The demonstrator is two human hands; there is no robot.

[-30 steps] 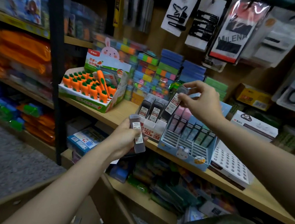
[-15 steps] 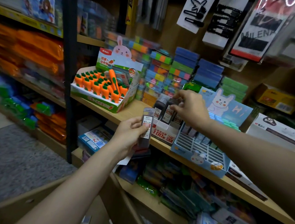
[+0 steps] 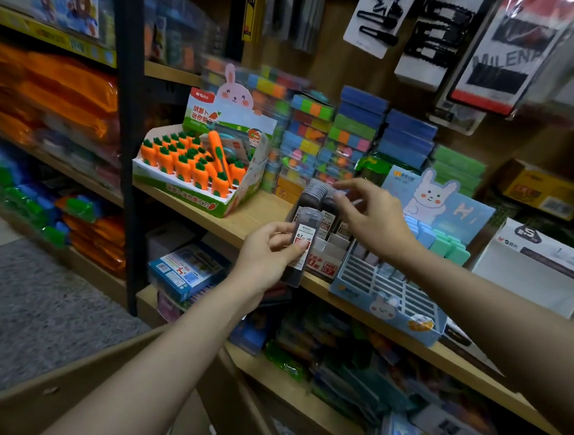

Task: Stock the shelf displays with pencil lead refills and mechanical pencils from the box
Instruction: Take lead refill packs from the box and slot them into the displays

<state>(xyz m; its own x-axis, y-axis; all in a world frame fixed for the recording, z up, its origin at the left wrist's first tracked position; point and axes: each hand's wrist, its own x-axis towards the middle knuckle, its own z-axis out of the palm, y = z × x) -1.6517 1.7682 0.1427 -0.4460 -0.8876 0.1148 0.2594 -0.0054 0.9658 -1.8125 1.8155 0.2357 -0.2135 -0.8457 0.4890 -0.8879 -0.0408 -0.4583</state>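
The left hand holds one dark lead refill case in front of the wooden shelf. The thumb lies on the front of the case, over its white and red label, and the other fingers curl round behind it. The case stands almost upright, with its clear top end poking up above the fingers. It is just in front of a small white and red display box that sits on the shelf. More dark refill cases stand in rows inside that box. The right hand reaches over the tops of those cases. Its fingers are bent a little and spread, and the fingertips are right at the top of the back row. It is blurry there, so I cannot tell if they pinch a case or only touch it. To the right of the white box is a light blue bunny box with many little slots. To the left is a carrot box full of orange carrot shapes with green tops. Stacks of bright blocks stand at the back of the shelf. At the bottom is the edge of a brown cardboard box.
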